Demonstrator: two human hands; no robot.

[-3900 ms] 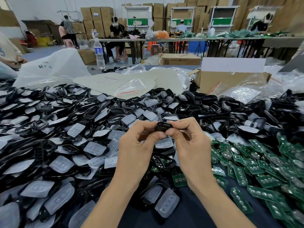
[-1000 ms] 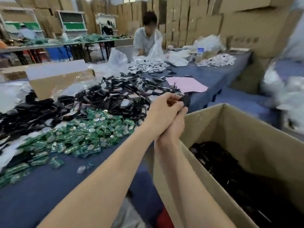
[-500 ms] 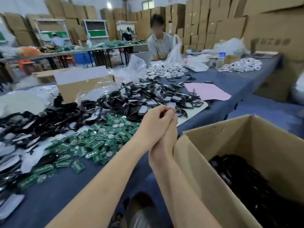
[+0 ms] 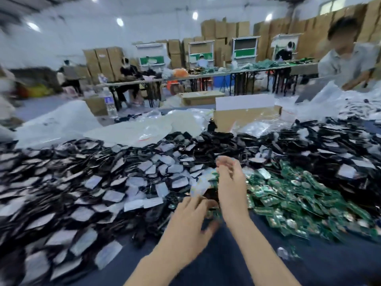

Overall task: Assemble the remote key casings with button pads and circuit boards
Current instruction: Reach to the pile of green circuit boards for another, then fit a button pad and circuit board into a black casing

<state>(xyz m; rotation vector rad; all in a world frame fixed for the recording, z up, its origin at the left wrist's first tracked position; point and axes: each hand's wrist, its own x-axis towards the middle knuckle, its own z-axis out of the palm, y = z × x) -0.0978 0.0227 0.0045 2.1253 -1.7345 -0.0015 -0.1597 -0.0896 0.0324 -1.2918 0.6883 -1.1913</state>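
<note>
Both hands empty, fingers apart and relaxed: left hand [image 4: 189,221] low centre, right hand [image 4: 231,182] just above it. Glossy black casings [image 4: 224,141] and flat, frosted button pads [image 4: 112,196] heaped across the left. Green circuit boards [image 4: 299,195] piled at right on dark blue cloth [image 4: 226,261]. Everything motion-blurred.

Casings and button pads [image 4: 107,182] lie left of the circuit boards [image 4: 299,195], cardboard box [image 4: 245,116] behind
</note>
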